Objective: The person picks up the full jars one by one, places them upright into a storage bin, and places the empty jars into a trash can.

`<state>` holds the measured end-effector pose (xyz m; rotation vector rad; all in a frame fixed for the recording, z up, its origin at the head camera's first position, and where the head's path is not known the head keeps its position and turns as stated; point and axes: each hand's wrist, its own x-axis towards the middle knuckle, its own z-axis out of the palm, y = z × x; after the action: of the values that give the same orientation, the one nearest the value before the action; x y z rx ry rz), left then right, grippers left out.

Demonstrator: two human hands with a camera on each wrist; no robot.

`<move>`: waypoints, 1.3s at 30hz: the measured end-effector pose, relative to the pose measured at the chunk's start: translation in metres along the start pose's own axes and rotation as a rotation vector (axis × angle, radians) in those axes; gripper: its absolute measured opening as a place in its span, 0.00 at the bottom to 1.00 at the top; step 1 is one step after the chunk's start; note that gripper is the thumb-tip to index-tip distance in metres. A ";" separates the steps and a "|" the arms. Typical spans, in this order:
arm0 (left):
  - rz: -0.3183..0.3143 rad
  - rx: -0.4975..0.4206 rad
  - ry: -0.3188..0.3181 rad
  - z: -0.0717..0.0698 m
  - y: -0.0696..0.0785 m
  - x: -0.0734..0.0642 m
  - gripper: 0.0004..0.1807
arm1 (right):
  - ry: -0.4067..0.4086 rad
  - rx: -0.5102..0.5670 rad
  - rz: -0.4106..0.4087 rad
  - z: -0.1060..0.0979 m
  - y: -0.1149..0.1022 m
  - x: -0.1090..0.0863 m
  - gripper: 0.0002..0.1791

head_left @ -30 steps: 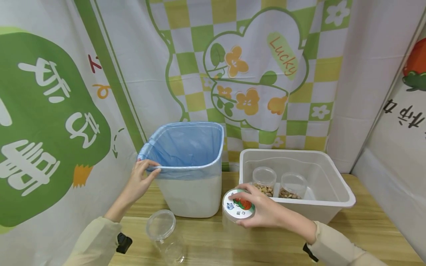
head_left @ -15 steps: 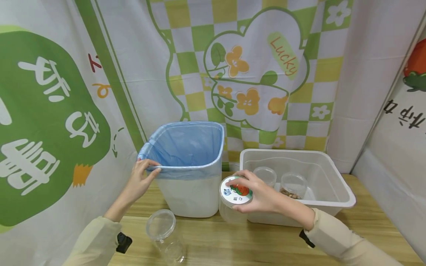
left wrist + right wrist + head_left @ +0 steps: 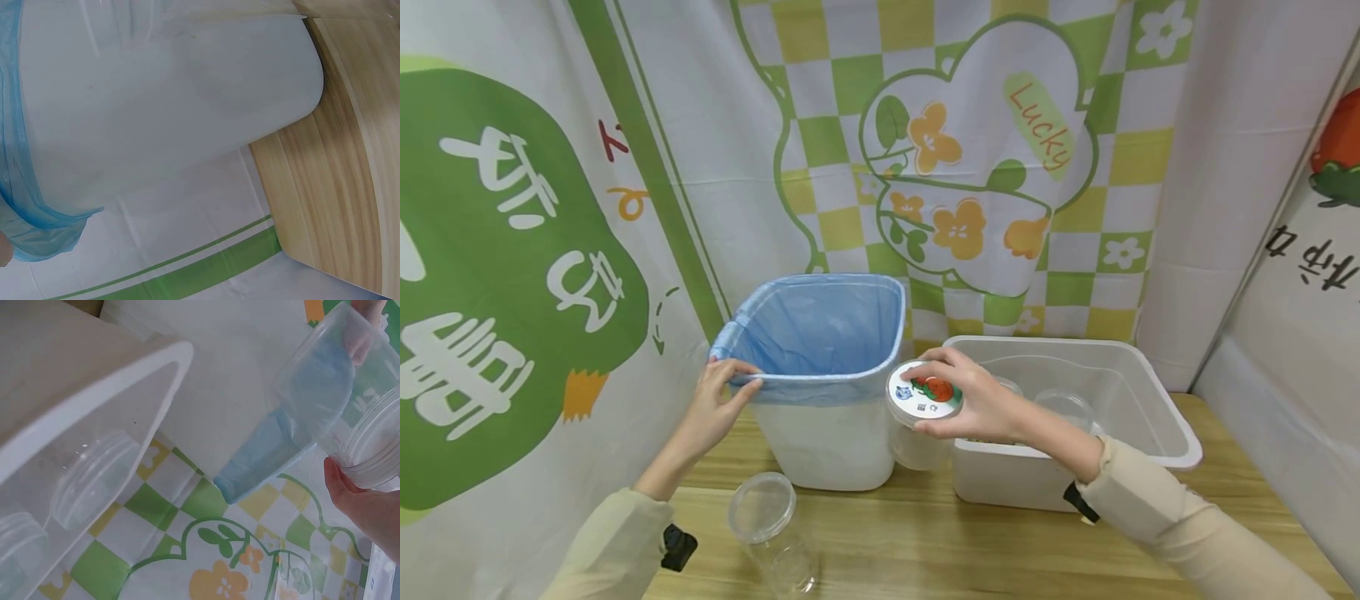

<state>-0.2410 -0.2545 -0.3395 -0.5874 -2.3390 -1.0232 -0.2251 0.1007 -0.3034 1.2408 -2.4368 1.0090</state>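
My right hand [image 3: 977,396] grips a clear plastic jar [image 3: 917,450] around its lid, which carries a tomato sticker. Upright, the jar hangs between the bin and the tub, above the wooden table. Through its wall in the right wrist view, the jar [image 3: 306,375] looks empty. My left hand [image 3: 724,392] holds the near-left rim of a white trash bin [image 3: 823,442], fingers over the edge and thumb in front. A blue garbage bag [image 3: 820,333] lines that bin. In the left wrist view just a bit of the left hand [image 3: 4,250] shows beside the bag.
Another clear jar [image 3: 775,533], lidded and empty-looking, stands on the table [image 3: 910,554] at front left. A light grey tub [image 3: 1015,479] at the right contains two lidded jars, partly hidden by my right arm. Printed curtains [image 3: 715,158] close off the back and sides.
My right hand has lifted the jar from near the tabletop, bringing it up and slightly left toward the bin. My left hand has stayed on the bin's rim.
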 end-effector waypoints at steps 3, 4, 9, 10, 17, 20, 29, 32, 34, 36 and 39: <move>-0.005 -0.005 -0.010 -0.001 0.001 0.000 0.05 | -0.004 0.012 0.001 -0.004 -0.002 0.007 0.26; -0.008 -0.006 -0.013 -0.001 0.002 0.000 0.05 | -0.006 0.017 0.000 -0.006 -0.002 0.009 0.26; -0.004 -0.002 -0.009 -0.001 0.003 0.000 0.05 | -0.012 0.040 0.014 -0.011 -0.004 0.019 0.27; -0.001 0.000 -0.007 -0.001 0.003 0.000 0.05 | -0.015 0.043 0.022 -0.012 -0.004 0.021 0.27; 0.013 -0.001 0.001 0.000 0.002 0.000 0.05 | -0.031 0.057 0.048 -0.020 -0.007 0.032 0.27; 0.013 0.001 0.004 0.000 0.002 0.000 0.05 | -0.032 0.056 0.048 -0.024 -0.008 0.037 0.26; -0.001 -0.007 0.002 0.000 0.003 0.000 0.05 | -0.042 0.032 0.087 -0.036 -0.015 0.052 0.25; 0.003 -0.005 0.004 0.000 0.003 0.000 0.05 | -0.050 0.031 0.096 -0.041 -0.018 0.057 0.25; 0.006 -0.004 0.005 0.000 0.003 0.000 0.05 | -0.052 0.029 0.095 -0.043 -0.020 0.062 0.25; 0.012 -0.001 0.006 0.000 0.002 0.000 0.05 | -0.049 0.026 0.093 -0.045 -0.021 0.066 0.25; 0.014 0.003 0.004 0.000 0.002 0.000 0.05 | -0.051 0.017 0.105 -0.047 -0.022 0.074 0.26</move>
<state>-0.2400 -0.2532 -0.3383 -0.5993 -2.3293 -1.0136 -0.2580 0.0765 -0.2229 1.1689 -2.5611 1.0394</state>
